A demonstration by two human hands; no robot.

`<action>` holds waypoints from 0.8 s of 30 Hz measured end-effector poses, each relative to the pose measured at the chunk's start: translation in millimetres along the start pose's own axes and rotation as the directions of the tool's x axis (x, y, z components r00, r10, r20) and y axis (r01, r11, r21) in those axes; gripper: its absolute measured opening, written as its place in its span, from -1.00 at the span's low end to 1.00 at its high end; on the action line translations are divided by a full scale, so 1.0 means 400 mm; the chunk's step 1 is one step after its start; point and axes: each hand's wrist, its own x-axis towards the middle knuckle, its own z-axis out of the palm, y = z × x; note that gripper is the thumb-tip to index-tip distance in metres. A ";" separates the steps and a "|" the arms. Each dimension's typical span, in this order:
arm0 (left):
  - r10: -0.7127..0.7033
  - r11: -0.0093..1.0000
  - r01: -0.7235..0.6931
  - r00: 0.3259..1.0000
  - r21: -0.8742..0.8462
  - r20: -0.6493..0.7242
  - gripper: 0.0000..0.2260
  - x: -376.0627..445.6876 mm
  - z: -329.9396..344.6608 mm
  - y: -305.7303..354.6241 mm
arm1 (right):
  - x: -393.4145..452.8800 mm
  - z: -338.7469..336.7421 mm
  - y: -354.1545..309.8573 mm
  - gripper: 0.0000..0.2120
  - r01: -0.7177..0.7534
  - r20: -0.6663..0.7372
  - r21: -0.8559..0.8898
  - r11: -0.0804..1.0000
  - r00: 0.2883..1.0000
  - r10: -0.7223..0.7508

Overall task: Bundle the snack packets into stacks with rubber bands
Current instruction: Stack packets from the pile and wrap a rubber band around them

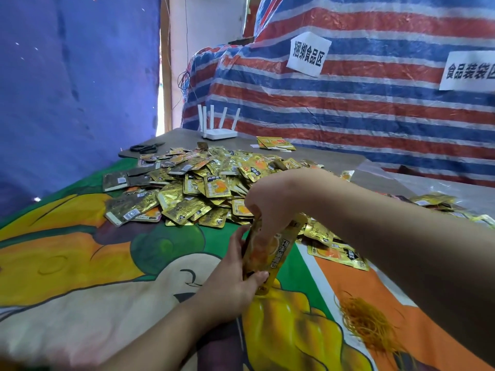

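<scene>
A stack of gold snack packets [270, 253] stands on edge over the colourful cloth, tilted to the right. My left hand [235, 277] grips its lower end, thumb across the front. My right hand [270, 202] comes down from the right and holds the stack's upper end with curled fingers. A big loose pile of gold packets [203, 186] lies just behind the hands. A heap of yellow-orange rubber bands [367, 322] lies on the cloth at the lower right. I cannot tell whether a band is on the stack.
More packets [337, 253] lie under my right forearm and at the far right [439, 202]. Black scissors [146, 148] and a white router [218, 127] sit at the table's back. A striped tarp [348, 108] with paper signs rises behind; blue fabric hangs left.
</scene>
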 end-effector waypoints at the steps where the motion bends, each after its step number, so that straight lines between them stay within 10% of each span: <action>1: 0.006 1.000 -0.006 1.000 -0.002 -0.002 -0.22 -0.003 0.000 0.001 | 0.005 -0.002 0.006 -0.62 0.003 0.030 0.020 1.000 1.000 -0.004; 16: 0.092 0.992 -0.085 0.994 0.096 -0.063 -0.38 -0.011 0.001 0.005 | 0.023 0.017 0.020 -0.53 0.024 0.020 -0.029 0.999 1.000 -0.023; 24: 0.002 1.000 -0.005 0.967 -0.014 -0.254 -0.45 0.009 -0.019 0.001 | -0.050 0.129 0.133 -0.67 0.147 -0.320 0.666 0.731 0.942 0.102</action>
